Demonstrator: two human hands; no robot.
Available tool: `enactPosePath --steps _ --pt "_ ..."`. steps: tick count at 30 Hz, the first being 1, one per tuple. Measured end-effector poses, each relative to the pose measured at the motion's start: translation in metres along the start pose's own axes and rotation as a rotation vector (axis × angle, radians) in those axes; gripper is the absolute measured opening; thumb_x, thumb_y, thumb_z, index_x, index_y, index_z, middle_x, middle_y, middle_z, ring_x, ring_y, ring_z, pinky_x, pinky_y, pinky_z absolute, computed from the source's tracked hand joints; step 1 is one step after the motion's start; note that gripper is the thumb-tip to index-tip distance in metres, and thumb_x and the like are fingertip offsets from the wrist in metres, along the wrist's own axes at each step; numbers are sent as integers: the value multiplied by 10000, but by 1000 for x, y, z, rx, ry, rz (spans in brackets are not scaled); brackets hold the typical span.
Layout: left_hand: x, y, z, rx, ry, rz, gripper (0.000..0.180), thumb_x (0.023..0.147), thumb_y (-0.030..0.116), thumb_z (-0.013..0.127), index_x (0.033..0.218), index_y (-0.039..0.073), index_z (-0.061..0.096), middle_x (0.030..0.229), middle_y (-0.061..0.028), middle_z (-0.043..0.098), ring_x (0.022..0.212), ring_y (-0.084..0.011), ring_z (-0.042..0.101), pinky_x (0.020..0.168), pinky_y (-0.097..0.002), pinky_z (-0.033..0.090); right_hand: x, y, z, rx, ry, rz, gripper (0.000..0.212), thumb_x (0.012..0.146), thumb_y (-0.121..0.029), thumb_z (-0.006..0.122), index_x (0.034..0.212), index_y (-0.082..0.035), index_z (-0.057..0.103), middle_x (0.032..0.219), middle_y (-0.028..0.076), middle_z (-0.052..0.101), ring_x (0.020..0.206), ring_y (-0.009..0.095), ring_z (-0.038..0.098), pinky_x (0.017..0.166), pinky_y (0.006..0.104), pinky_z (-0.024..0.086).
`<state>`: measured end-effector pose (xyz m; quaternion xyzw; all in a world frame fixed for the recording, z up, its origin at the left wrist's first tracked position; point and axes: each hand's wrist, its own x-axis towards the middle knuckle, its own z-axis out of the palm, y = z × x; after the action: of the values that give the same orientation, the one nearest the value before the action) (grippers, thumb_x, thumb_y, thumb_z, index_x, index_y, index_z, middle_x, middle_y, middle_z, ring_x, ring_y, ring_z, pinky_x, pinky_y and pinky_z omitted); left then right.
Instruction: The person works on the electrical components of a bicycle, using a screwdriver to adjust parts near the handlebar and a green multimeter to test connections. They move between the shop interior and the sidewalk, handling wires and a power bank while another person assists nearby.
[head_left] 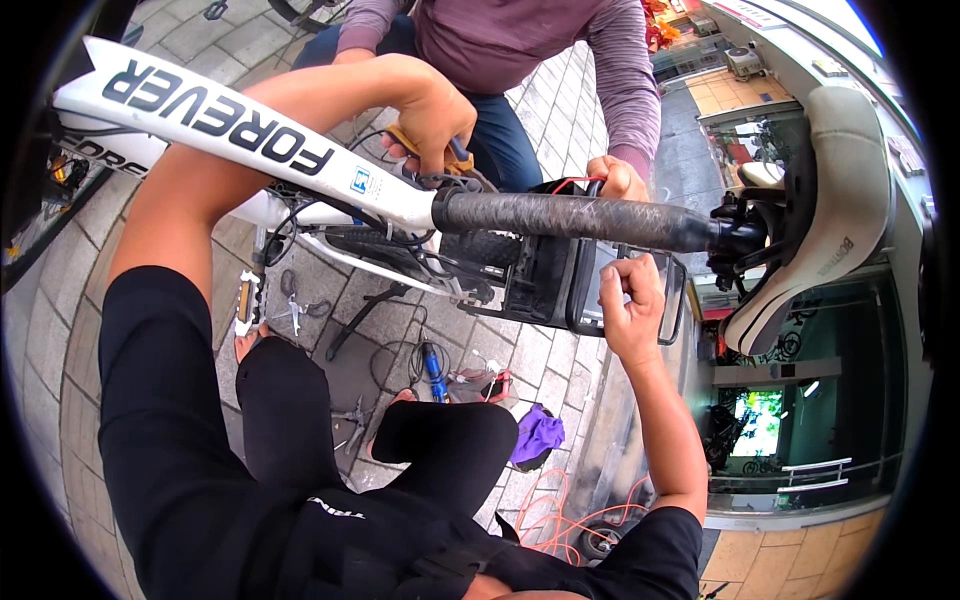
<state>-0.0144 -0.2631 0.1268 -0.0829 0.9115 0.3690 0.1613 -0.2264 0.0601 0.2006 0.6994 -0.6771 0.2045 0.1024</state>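
Observation:
A white bicycle frame crosses the upper left, its seat post wrapped in scuffed clear film and ending at a grey-white saddle. My left arm reaches past the frame's far side. There my left hand is closed round orange-handled pliers, beside dark cables; the jaws are hidden. My right hand is curled at the edge of the black rear rack, below the seat post, with its fingertips partly hidden. Opposite me, a co-worker's hand grips the rack's far side, near a thin red wire.
A co-worker in a purple top faces me across the bicycle. On the paving lie a blue corded tool, loose hand tools, a purple cloth and an orange cable. A shop front with glass stands at the right.

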Motion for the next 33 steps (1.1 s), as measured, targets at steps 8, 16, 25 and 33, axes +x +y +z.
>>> enactPosePath --steps 8,16,25,33 --pt "-5 -24 67 650 898 364 232 848 229 708 1005 57 711 755 -121 708 727 -335 735 620 -456 577 1 2 -4 -24 6 5 28 894 -38 677 885 -21 657 754 77 516 641 178 506 597 321 423" --pt "8 -32 65 641 832 332 288 832 250 731 1032 43 716 725 -108 698 690 -291 733 522 -411 545 -2 3 -3 -40 19 -16 26 889 -41 680 879 -25 662 752 73 519 629 166 512 572 299 422" --pt "-11 -2 6 53 87 -2 178 807 180 763 770 14 708 653 -56 698 541 -171 676 502 -311 547 2 1 4 10 14 -19 21 874 -38 691 881 -28 673 757 64 517 642 150 512 567 286 438" --pt "-3 -31 76 828 1068 365 258 869 212 672 1095 88 680 786 -94 710 758 -299 743 595 -429 574 -1 -2 -2 -15 10 19 36 883 -50 693 873 -28 666 762 77 518 641 168 512 576 309 427"
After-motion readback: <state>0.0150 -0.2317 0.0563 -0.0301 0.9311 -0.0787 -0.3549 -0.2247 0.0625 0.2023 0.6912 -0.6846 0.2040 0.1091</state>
